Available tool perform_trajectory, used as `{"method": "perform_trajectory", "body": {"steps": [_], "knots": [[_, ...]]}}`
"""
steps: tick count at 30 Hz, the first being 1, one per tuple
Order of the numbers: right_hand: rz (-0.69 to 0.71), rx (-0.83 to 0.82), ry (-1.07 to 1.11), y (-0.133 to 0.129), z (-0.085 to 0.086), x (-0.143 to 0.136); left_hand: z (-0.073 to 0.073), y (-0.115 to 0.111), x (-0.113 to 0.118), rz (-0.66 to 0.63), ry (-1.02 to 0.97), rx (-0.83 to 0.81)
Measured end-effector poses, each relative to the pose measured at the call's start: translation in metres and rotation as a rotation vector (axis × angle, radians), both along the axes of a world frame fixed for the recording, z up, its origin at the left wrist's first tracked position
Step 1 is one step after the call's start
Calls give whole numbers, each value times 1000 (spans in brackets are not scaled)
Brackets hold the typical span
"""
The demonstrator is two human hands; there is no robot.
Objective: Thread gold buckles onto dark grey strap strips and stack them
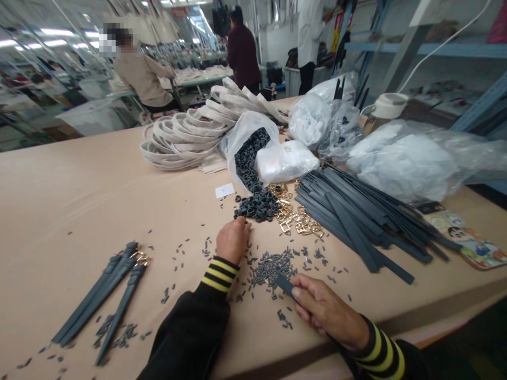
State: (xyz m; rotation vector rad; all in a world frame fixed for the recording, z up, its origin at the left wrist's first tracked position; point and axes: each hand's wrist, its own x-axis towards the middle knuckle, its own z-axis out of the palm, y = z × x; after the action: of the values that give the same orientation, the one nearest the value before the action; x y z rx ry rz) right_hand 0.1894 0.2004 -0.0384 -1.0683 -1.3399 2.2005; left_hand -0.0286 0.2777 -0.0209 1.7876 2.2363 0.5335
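My right hand (322, 306) is closed around a dark grey strap (285, 286), whose end points up and left over a heap of small dark cut pieces (271, 266). Further up the table, my left hand (233, 240) is closed with its fingertips at the near edge of a pile of dark strap loops (259, 205). What those fingertips pinch, if anything, is hidden. Gold-coloured buckles (303, 221) lie just right of the loops. Beyond them a bundle of dark straps (352, 216) is spread out. Several straps with buckles fitted (106, 295) rest at the left.
Behind the loops, an open plastic bag (253, 124) holds more loops. Coiled pale webbing (186, 132) and wrapped plastic bags (407, 155) line the back. A cartoon-printed case (471, 237) lies at right. Small pieces are scattered across the tabletop (79, 195). Other people stand or sit beyond.
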Motion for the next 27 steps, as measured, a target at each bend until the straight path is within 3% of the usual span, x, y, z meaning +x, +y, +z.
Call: {"method": "perform_trajectory", "body": {"steps": [3, 6, 9, 11, 13, 15, 20, 27], "knots": [[0, 36, 26, 0, -1, 2, -9, 15, -3, -3, -88, -17], [-8, 80, 47, 1, 3, 5, -5, 6, -3, -37, -245, -56], [-25, 81, 56, 2, 11, 6, 7, -26, 7, -97, -491, -110], [-42, 103, 42, 0, 16, 6, 13, -55, 20, -99, -838, -140], [-46, 169, 28, -4, 20, 6, 14, -86, 36, -44, -1215, -163], [-26, 274, 9, -11, 23, 6, 12, -112, 51, 32, -1431, -161], [4, 447, -81, -29, 29, 7, 2, -149, 69, 158, -1537, -60], [-30, 538, -170, -47, 29, 8, 3, -165, 78, 205, -1620, 69]]}}
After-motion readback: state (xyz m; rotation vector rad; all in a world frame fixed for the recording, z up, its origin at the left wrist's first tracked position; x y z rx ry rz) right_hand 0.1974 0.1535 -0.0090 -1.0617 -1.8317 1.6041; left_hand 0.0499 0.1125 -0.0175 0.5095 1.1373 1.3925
